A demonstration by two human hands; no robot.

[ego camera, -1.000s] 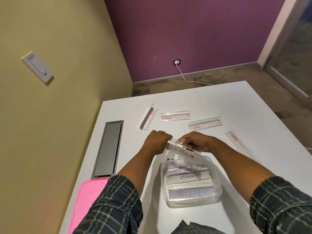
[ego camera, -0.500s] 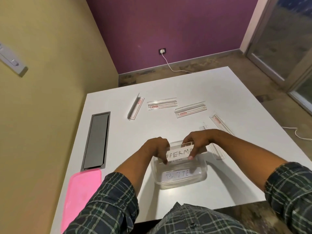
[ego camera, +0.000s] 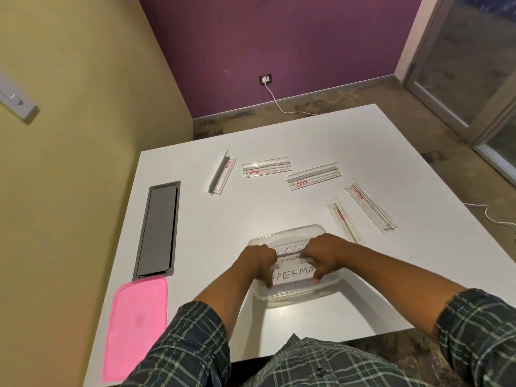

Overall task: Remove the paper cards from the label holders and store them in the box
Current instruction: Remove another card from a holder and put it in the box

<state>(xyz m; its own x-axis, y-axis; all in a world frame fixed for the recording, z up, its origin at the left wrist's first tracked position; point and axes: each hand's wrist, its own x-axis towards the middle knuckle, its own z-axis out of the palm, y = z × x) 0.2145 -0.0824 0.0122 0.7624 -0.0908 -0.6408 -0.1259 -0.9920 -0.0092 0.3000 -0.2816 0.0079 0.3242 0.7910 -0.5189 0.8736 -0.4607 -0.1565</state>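
Observation:
A clear plastic box [ego camera: 284, 237] sits on the white table [ego camera: 391, 289] near its front edge. Inside it lie white paper cards with handwriting. The nearest card [ego camera: 293, 274] reads "UPERMA" between my fingers. My left hand [ego camera: 258, 262] holds its left end and my right hand [ego camera: 324, 255] holds its right end, both reaching down into the box. Several clear label holders with no cards in them lie beyond the box: one [ego camera: 222, 172] at the far left, one [ego camera: 266, 167] beside it, one [ego camera: 314, 175] further right, and others [ego camera: 370, 209] at the right.
A pink lid [ego camera: 135, 325] lies at the table's front left corner. A grey cable hatch [ego camera: 157, 229] is set into the table along its left edge. A white cable [ego camera: 279, 103] runs from a wall socket across the floor.
A second ago I held the card above the box's far rim. Both hands have carried it down into the box, over the other cards. The camera view has shifted.

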